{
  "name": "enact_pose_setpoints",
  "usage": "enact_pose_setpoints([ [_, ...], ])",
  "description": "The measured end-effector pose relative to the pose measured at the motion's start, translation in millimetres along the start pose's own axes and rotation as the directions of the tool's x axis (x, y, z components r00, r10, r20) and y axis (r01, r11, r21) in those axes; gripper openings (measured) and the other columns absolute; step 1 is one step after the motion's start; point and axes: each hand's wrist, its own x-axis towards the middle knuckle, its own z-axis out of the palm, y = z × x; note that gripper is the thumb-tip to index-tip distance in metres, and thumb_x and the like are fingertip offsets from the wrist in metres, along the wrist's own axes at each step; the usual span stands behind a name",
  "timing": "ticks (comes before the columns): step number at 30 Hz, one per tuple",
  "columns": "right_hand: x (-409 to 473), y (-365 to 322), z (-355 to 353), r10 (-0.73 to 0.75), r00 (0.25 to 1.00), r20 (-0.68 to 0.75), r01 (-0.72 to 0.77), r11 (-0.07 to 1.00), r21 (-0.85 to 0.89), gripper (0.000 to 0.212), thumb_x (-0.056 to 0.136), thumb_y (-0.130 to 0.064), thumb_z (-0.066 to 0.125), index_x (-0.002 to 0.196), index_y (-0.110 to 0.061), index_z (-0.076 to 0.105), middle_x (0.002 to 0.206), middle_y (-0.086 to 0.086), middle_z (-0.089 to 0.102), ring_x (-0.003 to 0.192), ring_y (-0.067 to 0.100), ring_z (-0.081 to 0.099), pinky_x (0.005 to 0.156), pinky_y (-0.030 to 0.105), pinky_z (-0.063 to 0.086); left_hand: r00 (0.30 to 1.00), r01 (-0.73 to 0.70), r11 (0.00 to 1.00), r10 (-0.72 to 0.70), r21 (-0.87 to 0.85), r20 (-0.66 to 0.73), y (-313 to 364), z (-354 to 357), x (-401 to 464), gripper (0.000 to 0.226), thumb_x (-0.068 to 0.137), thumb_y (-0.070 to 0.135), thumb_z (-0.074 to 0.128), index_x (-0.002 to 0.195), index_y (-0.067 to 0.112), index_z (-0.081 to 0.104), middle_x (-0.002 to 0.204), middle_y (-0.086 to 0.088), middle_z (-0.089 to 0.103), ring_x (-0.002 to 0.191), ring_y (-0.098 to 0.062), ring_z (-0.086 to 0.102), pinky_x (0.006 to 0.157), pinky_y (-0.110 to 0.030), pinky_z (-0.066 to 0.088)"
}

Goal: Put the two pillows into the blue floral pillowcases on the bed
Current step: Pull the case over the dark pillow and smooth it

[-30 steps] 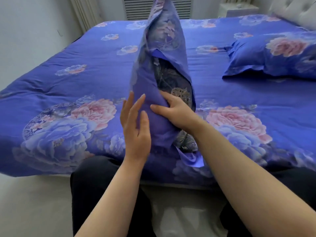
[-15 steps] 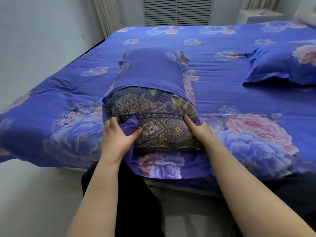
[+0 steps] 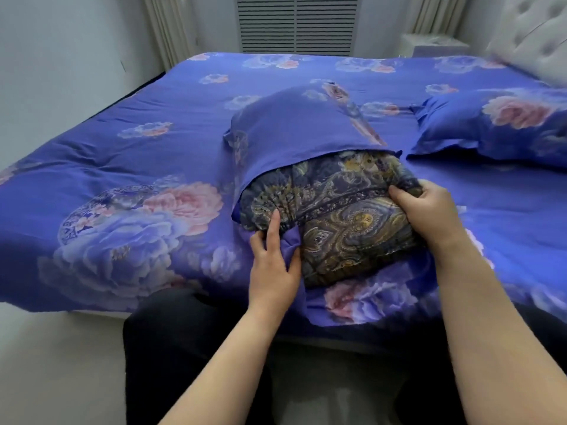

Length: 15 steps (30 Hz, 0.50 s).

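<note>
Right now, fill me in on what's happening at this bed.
A person is stuffing a paisley pillow into a blue pillowcase on the bed. The left hand pinches the case's flap; the right hand grips the pillow's corner. About half the pillow sticks out. A second pillow, already cased, lies at the right.

Only one view: head cam, wide-angle, worn on the person. It looks forward and down from the near edge of the bed (image 3: 129,167), standing height approx. Forearms enter from the bottom of frame; both hands are close to the lens. Far side shows headboard (image 3: 534,35) at top right and wall vent (image 3: 296,24) at top centre.
</note>
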Motion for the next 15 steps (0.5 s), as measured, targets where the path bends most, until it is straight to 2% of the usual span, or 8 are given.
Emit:
enact_pose_setpoints([
  [2, 0, 22, -9, 0.175, 0.984, 0.025, -0.163, 0.953, -0.257, 0.03, 0.087, -0.029, 0.062, 0.109, -0.008, 0.061, 0.105, 0.015, 0.065, 0.099, 0.027, 0.059, 0.078, 0.034, 0.043, 1.0, 0.0, 0.999, -0.001, 0.045, 0.022, -5, 3, -1, 0.072, 0.084, 0.031, 0.063, 0.144, 0.038, 0.024, 0.131, -0.002, 0.033, 0.113, -0.033, 0.053, 0.085, -0.038, 0.045],
  [4, -2, 32, -9, 0.279, 0.959, -0.038, -0.257, 0.809, -0.528, 0.055, 0.086, -0.027, 0.058, 0.137, -0.017, 0.04, 0.135, 0.017, 0.045, 0.125, 0.034, 0.041, 0.099, 0.044, 0.034, 0.999, -0.05, 0.992, 0.048, 0.114, 0.02, -11, 2, 0, 0.065, 0.079, 0.045, 0.06, 0.139, 0.041, 0.034, 0.126, 0.0, 0.037, 0.11, -0.029, 0.053, 0.089, -0.039, 0.044],
  [6, -3, 16, 1, 0.077, 0.995, -0.061, -0.098, 0.81, -0.578, 0.07, 0.083, -0.015, 0.056, 0.146, -0.025, 0.026, 0.146, 0.012, 0.027, 0.134, 0.033, 0.025, 0.11, 0.047, 0.02, 0.997, -0.075, 0.966, 0.075, 0.248, 0.008, -14, 3, 0, 0.061, 0.074, 0.059, 0.046, 0.133, 0.042, 0.041, 0.127, 0.001, 0.041, 0.111, -0.029, 0.049, 0.094, -0.042, 0.042],
  [9, -7, -24, 38, -0.328, 0.925, 0.192, 0.38, 0.804, -0.457, 0.06, 0.089, -0.034, 0.056, 0.143, -0.038, 0.031, 0.152, -0.001, 0.024, 0.141, 0.021, 0.014, 0.115, 0.049, 0.008, 0.992, -0.088, 0.912, 0.117, 0.401, -0.047, -17, 2, -5, 0.056, 0.074, 0.061, 0.042, 0.121, 0.036, 0.057, 0.132, -0.003, 0.041, 0.127, -0.031, 0.036, 0.104, -0.048, 0.033],
  [10, -10, -33, 55, -0.364, 0.878, 0.309, 0.472, 0.76, -0.446, 0.059, 0.089, -0.048, 0.053, 0.143, -0.043, 0.03, 0.153, -0.005, 0.022, 0.143, 0.019, 0.01, 0.115, 0.053, 0.003, 0.987, -0.119, 0.914, 0.153, 0.389, -0.058, -17, -3, -5, 0.052, 0.075, 0.06, 0.043, 0.115, 0.032, 0.062, 0.133, -0.004, 0.041, 0.13, -0.029, 0.034, 0.106, -0.047, 0.031],
  [12, -16, -35, 88, -0.297, 0.818, 0.492, 0.546, 0.67, -0.503, 0.066, 0.083, -0.07, 0.042, 0.142, -0.05, 0.023, 0.156, -0.009, 0.014, 0.145, 0.018, 0.001, 0.111, 0.06, -0.004, 0.982, -0.158, 0.967, 0.175, 0.198, -0.074, -13, -17, 2, 0.044, 0.08, 0.057, 0.045, 0.102, 0.025, 0.067, 0.129, -0.001, 0.045, 0.126, -0.018, 0.041, 0.105, -0.033, 0.033],
  [14, -19, -25, 108, -0.244, 0.808, 0.536, 0.558, 0.609, -0.564, 0.072, 0.078, -0.078, 0.036, 0.143, -0.052, 0.017, 0.157, -0.009, 0.009, 0.145, 0.019, -0.004, 0.11, 0.064, -0.007, 0.971, -0.171, 0.985, 0.169, 0.001, -0.171, -8, -34, 25, 0.034, 0.087, 0.047, 0.047, 0.096, 0.019, 0.065, 0.117, 0.004, 0.051, 0.114, -0.008, 0.048, 0.095, -0.02, 0.035],
  [15, -17, -24, 116, -0.247, 0.813, 0.528, 0.555, 0.603, -0.572, 0.073, 0.078, -0.079, 0.035, 0.143, -0.052, 0.017, 0.157, -0.009, 0.008, 0.145, 0.019, -0.006, 0.109, 0.064, -0.008, 0.96, -0.159, 0.987, 0.151, -0.015, -0.234, -10, -42, 45, 0.028, 0.089, 0.039, 0.05, 0.1, 0.017, 0.064, 0.112, 0.004, 0.053, 0.11, -0.009, 0.05, 0.093, -0.019, 0.036],
])
